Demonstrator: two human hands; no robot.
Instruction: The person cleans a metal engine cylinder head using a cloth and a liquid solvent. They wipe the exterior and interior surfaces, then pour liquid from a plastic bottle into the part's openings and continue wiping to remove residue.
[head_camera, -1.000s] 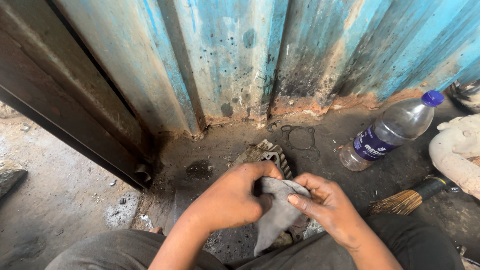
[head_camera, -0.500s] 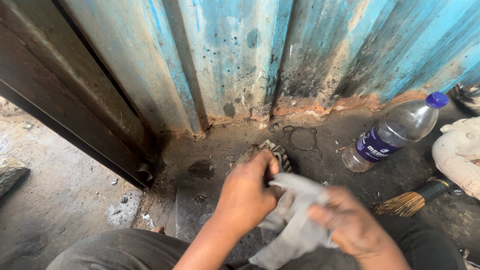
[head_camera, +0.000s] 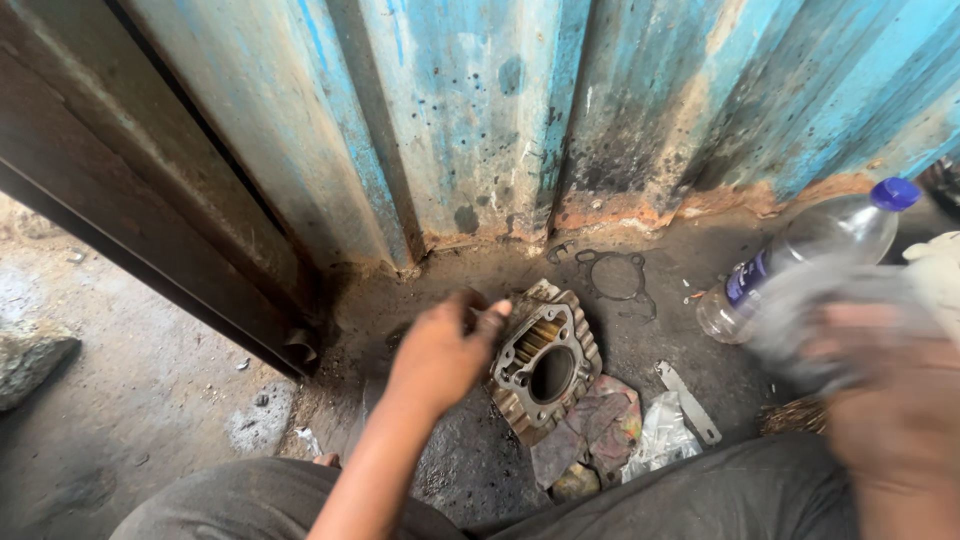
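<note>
Both hands have split apart since a moment ago: they were together on the grey rag in front of me, and now my left hand (head_camera: 440, 352) has gone forward to the engine cylinder (head_camera: 545, 360) while my right hand (head_camera: 885, 400) has swung the rag (head_camera: 800, 315) out to the right, all blur.

Nearest me, my knees and dark trousers (head_camera: 700, 495). Just beyond them on the floor (head_camera: 150, 400) lie crumpled scraps of paper and plastic (head_camera: 615, 430) and a flat metal strip (head_camera: 688, 402), touching or just beside the cylinder's near edge.

Left hand now: fingers (head_camera: 488, 318) curled, tips resting on the cylinder's left rim, steadying it more than gripping it. The finned cylinder sits bore-up, middle of the floor, near the foot of the wall. Right hand: too smeared to read the fingers, though the rag rides with it.

Step in hand, as I judge it: wiping is done, the part is being taken up. Next move calls for a firmer hold around the fins, since they look oily.

Farther out, a thin gasket (head_camera: 615, 275) lies flat by the wall's foot, a clear plastic bottle with a blue cap (head_camera: 800, 250) lies on its side to the right, and behind everything stands the rusted blue corrugated wall (head_camera: 480, 120).
</note>
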